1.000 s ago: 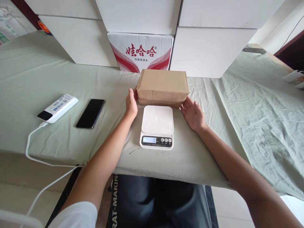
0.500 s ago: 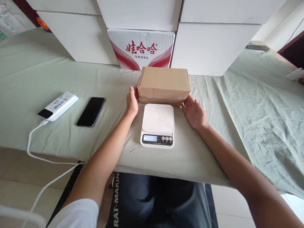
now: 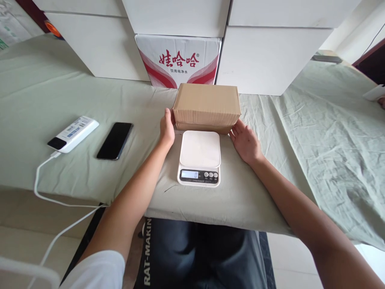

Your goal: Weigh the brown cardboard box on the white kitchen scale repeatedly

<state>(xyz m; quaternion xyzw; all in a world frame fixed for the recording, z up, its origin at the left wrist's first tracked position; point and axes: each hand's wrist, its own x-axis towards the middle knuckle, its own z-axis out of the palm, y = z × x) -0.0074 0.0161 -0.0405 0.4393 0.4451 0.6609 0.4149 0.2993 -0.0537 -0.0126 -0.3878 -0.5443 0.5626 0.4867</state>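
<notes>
Nearest to the viewer are dark trousers point(image 3: 195, 257), and along one leg the pale letters "RAT-MAKIN" point(image 3: 147, 253) can be read, up to where the cloth edge cuts them. A white sleeve point(image 3: 96, 269) is on the left arm, and a white cable point(image 3: 57, 237) runs up beside it. On the greenish cloth point(image 3: 246, 200) stands a white scale point(image 3: 199, 156); its lit display shows "0", and the marks around its three buttons are too small for reading. To the left lie a black phone point(image 3: 114, 140) and a white device point(image 3: 73, 134), plugged to the cable, with a label whose print is not legible. Just behind the scale is the plain cardboard box point(image 3: 207, 102). The left hand point(image 3: 167, 128) is at its left end, thumb raised; the other fingers are mostly hidden, so I cannot tell their bend. The right hand point(image 3: 246, 142) is wide, palm upward, its extended fingers reaching the lower right corner without closing around it. Behind stands a carton point(image 3: 180, 60) with red "娃哈哈®" and smaller "饮用纯净水", between blank white boxes point(image 3: 258, 60)
</notes>
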